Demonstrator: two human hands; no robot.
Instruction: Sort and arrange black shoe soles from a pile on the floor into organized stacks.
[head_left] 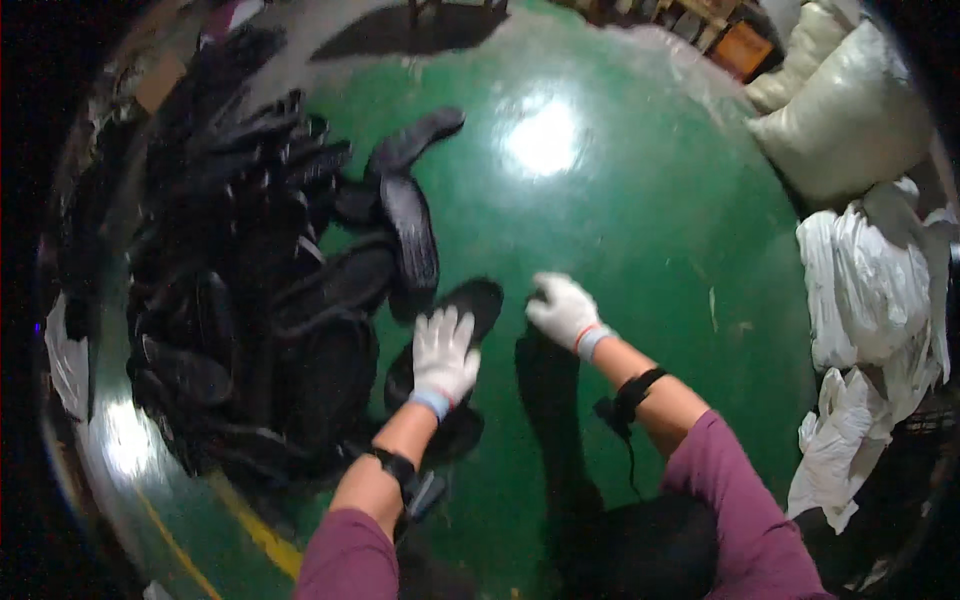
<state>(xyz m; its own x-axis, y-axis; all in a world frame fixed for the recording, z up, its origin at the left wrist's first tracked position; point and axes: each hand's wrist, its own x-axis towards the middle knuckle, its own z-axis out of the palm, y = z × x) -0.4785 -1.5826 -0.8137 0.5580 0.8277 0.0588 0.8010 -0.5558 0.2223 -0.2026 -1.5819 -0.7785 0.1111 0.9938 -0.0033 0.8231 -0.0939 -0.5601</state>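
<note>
My left hand (pixel 445 358), in a white glove, lies with its fingers stretched out on a black shoe sole (pixel 478 303) on the green floor. Part of that sole is hidden beneath the hand. To its right, my right hand (pixel 565 314), gloved too, hovers with its fingers curled in. Whatever those fingers hold, if anything, I cannot make out. Beyond my left hand, another black sole (pixel 410 225) with a ridged face rests at the edge of a large heap of black soles (pixel 240 280). A further sole (pixel 430 137) lies past it.
Stuffed whitish sacks (pixel 850 120) stand at the far right. Below them are crumpled white bags (pixel 865 285). An orange box (pixel 740 52) sits at the back right. Yellow lines (pixel 255 525) mark the floor at the lower left. Dark straps circle both my forearms.
</note>
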